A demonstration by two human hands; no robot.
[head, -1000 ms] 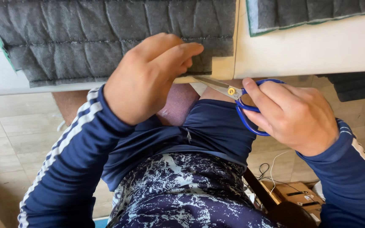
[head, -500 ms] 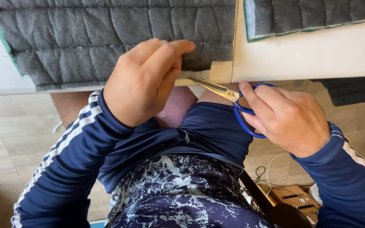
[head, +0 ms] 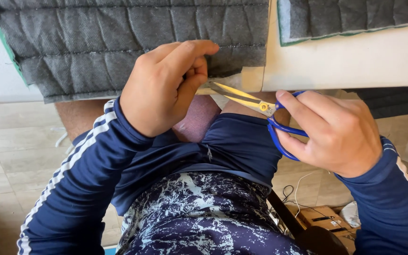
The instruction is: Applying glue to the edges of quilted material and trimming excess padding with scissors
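Centrally, left hand (head: 161, 89) pinches grey quilted fabric (head: 119, 42) at the white worktop (head: 355, 61) edge; right hand (head: 336, 132) holds blue-handled scissors (head: 256, 106), blades parted. Below right: cardboard box (head: 324, 217) on tiled floor (head: 15, 156).

Single head view, looking steeply down, close over hands, lap, table edge (head: 355, 66).

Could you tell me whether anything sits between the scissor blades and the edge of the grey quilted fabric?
Nothing visible does: the scissors in the right hand point with open blades at the quilted fabric edge pinched by the left hand.
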